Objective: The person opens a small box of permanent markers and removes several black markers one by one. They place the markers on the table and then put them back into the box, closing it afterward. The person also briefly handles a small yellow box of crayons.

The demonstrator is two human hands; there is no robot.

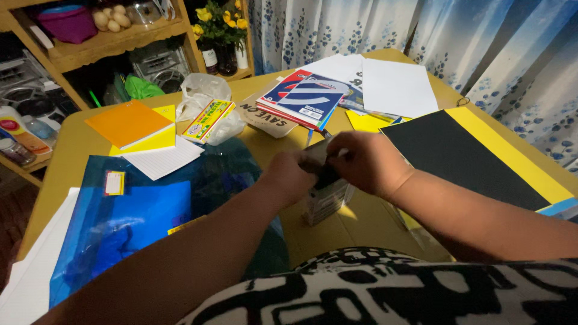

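Both hands, left (289, 176) and right (367, 161), pinch a small box (327, 195) whose contents may spill onto the counter (361, 225) if either grip slips.

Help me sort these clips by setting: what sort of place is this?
Most likely a room in a home. Floral curtains hang behind the yellow table, a wooden shelf holds household items, and a vase of yellow flowers stands nearby. Both hands work over scattered stationery.
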